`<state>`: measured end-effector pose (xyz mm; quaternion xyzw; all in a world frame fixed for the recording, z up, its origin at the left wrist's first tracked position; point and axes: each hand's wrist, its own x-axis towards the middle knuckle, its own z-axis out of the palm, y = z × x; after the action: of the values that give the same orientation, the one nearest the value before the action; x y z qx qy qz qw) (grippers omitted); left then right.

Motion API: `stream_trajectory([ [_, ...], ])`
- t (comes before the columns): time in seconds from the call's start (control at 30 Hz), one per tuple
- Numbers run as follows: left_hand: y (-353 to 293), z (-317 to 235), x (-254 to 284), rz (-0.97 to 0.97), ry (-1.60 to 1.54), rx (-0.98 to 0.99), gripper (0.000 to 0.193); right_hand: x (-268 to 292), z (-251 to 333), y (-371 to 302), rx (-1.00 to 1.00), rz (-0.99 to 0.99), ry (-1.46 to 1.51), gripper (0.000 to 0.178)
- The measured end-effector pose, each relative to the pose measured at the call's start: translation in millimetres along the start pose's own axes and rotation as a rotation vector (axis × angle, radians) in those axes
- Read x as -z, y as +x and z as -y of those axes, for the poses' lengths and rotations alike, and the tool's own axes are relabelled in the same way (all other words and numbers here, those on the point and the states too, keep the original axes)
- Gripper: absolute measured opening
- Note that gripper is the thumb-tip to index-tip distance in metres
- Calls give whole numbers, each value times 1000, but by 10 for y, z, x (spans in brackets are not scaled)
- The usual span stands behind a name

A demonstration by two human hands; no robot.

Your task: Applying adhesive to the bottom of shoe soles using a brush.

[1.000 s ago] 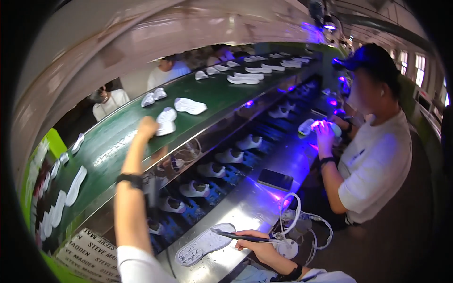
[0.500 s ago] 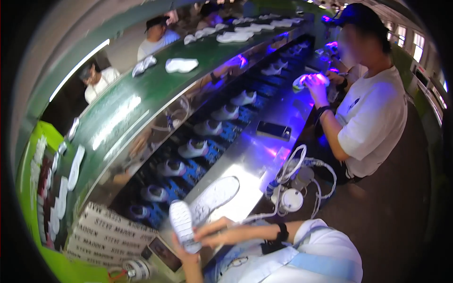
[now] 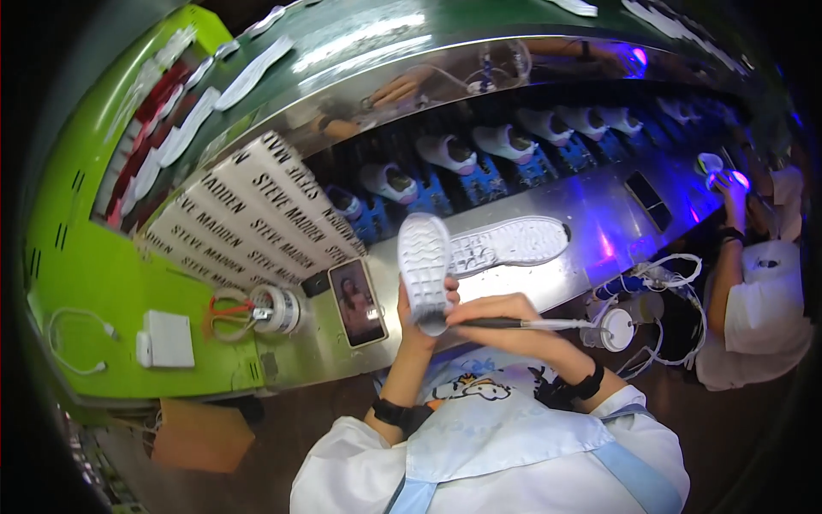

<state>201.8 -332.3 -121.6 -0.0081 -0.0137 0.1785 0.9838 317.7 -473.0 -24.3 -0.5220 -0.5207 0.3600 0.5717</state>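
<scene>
Mid-frame: left hand [image 3: 417, 332] grasping white sole [image 3: 424, 257], right hand [image 3: 514, 308] gripping brush-like tool [image 3: 503, 324] near sole's lower end; best brace sole, stroke lightly

Shiny metal bench [image 3: 569, 204], ridged soles [image 3: 424, 261], matt cloth apron [image 3: 514, 445]

Left hand [image 3: 416, 336]: partly behind the raised sole [image 3: 425, 261].
Lying sole [image 3: 518, 242]: left end covered.
Belt sole [image 3: 575, 8]: cut by the top edge.
Co-worker's hand [image 3: 731, 186]: blurred, perhaps gripping a shoe [image 3: 709, 164].
</scene>
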Motion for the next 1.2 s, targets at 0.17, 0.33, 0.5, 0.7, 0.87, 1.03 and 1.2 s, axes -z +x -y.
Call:
stream_trajectory([
  [0.17,129,-130,-338,-254,628,188,54,213,85,21,-205,262,-3,24],
  [0.33,389,-174,-454,-272,1007,580,32,276,27,15,38,245,-271,21],
  [0.5,524,-203,-479,-427,1045,830,34,407,34,-10,270,320,-542,23],
  [0.7,243,-173,-276,12,-82,285,64,609,103,31,-72,-73,116,21],
  [0.87,179,305,-368,-103,111,-164,54,209,-44,211,-127,-367,30,21],
  [1.03,197,235,-198,77,-190,-71,55,-25,-68,47,128,16,-146,20],
  [1.2,277,213,-314,-63,-116,-153,60,59,-29,50,12,105,-41,19],
])
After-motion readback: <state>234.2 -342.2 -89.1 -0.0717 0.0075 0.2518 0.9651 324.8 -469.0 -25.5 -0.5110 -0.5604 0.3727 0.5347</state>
